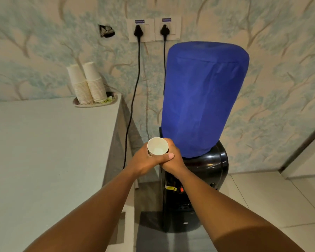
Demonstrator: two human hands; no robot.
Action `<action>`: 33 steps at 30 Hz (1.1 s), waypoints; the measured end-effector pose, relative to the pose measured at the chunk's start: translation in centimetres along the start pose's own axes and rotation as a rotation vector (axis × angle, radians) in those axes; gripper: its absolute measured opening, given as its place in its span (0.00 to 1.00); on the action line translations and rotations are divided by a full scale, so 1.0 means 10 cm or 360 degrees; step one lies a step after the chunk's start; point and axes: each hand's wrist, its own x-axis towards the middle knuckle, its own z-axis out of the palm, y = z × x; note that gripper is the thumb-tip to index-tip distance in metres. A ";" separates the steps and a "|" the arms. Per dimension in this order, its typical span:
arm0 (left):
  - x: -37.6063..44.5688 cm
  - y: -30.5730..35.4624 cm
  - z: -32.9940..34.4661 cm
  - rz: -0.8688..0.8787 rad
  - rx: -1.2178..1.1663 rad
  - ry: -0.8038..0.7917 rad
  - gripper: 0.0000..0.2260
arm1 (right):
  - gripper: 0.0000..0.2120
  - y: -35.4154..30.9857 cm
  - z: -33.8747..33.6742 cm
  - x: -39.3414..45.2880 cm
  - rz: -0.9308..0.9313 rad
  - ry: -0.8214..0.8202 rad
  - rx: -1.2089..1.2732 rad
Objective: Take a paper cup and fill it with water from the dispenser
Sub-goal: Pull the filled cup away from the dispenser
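I hold one white paper cup [157,146] upright, its mouth facing me and its inside looking empty. My left hand [144,160] wraps it from the left and my right hand [173,159] from the right, with my left thumb lying over my right hand. The cup is in front of the left edge of the black water dispenser [211,166], which carries a bottle under a blue cloth cover [202,99]. The dispenser's taps sit below my right forearm and are mostly hidden. Two stacks of paper cups [87,84] stand upside down on a small plate [96,104].
A pale grey counter [49,151] fills the left, with the plate at its far right corner. Two black cables [133,99] run down from wall sockets [154,30] between counter and dispenser. Tiled floor [262,197] lies to the right, with a door frame [304,140] at the far right.
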 end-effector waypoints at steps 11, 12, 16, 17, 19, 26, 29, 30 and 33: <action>-0.28 0.17 -0.73 0.0113 0.0012 0.0310 0.25 | 0.31 -0.64 0.55 0.22 -0.0115 -0.0139 0.0077; -0.30 0.17 -0.79 0.0110 0.0032 0.0341 0.28 | 0.30 -0.69 0.60 0.22 -0.0112 -0.0151 0.0075; -0.44 0.14 -1.05 0.0089 0.0112 0.0432 0.18 | 0.30 -0.88 0.82 0.20 -0.0132 -0.0222 0.0092; -0.49 0.15 -1.11 0.0078 0.0123 0.0451 0.16 | 0.31 -0.93 0.89 0.19 -0.0131 -0.0251 0.0103; -0.59 0.17 -1.23 0.0077 0.0128 0.0473 0.17 | 0.32 -1.02 1.01 0.16 -0.0129 -0.0311 0.0121; -0.89 0.03 -1.66 0.0042 0.0117 0.0700 0.17 | 0.28 -1.34 1.45 -0.01 -0.0169 -0.0470 0.0193; -1.03 -0.05 -1.80 0.0001 0.0108 0.0774 0.22 | 0.27 -1.44 1.61 -0.10 -0.0171 -0.0531 0.0213; -1.07 -0.07 -1.84 -0.0012 0.0104 0.0798 0.23 | 0.26 -1.47 1.65 -0.13 -0.0168 -0.0551 0.0212; -1.24 -0.13 -1.93 -0.0066 0.0057 0.0882 0.23 | 0.25 -1.52 1.79 -0.21 -0.0157 -0.0613 0.0199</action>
